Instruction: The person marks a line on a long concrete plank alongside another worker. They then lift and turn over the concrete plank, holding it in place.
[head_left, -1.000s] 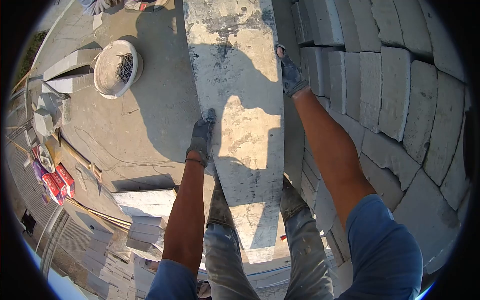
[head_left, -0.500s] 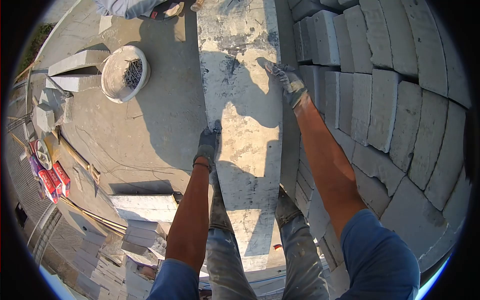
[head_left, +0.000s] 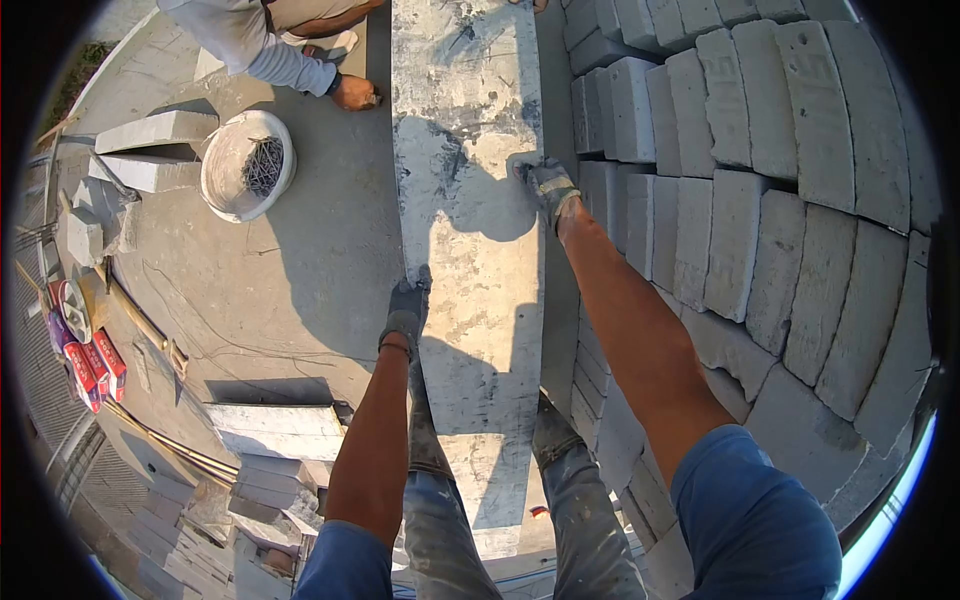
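A long pale board [head_left: 478, 265], stained with dark patches and old cement, runs from between my legs to the top of the view. My left hand [head_left: 408, 305], in a dark glove, grips its left edge, with the fingertips hidden around that edge. Farther along, my right hand [head_left: 549, 188], in a dusty grey glove, holds the right edge with its fingers over the top face. Shadows fall across much of the board.
A co-worker's hand [head_left: 355, 93] is low by the board's far left side. A white bucket [head_left: 208, 172] holding nails stands left. Stacked grey blocks [head_left: 740, 240] line the right. Wires, red bags [head_left: 95, 365] and a pale panel [head_left: 275, 430] lie at left.
The co-worker's arm and hand have come into view at the top left. My right hand and the board's right edge sit slightly farther left and lower in the view. Both hands stay on the board.
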